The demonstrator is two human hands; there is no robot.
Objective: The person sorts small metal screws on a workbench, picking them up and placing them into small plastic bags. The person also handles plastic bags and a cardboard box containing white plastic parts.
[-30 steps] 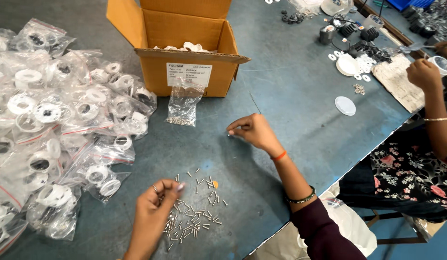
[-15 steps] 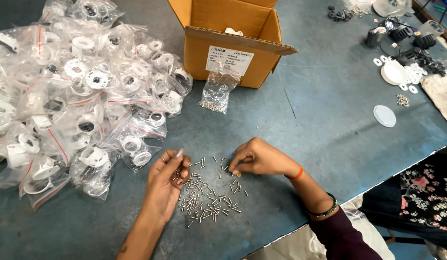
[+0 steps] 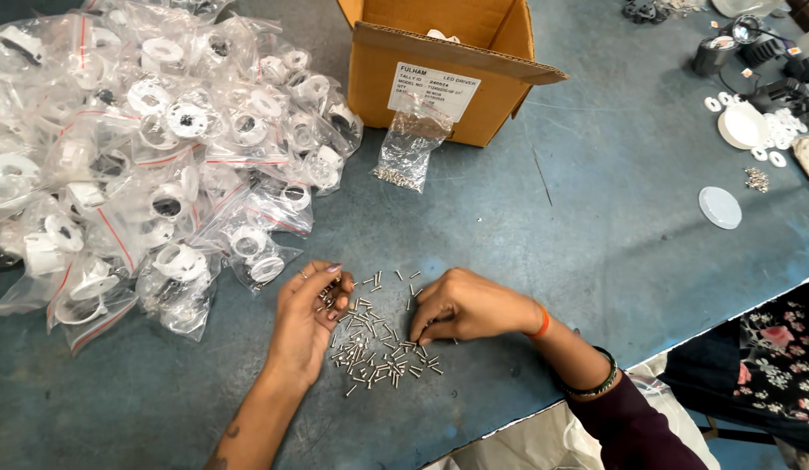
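Both hands now among small silvery screws
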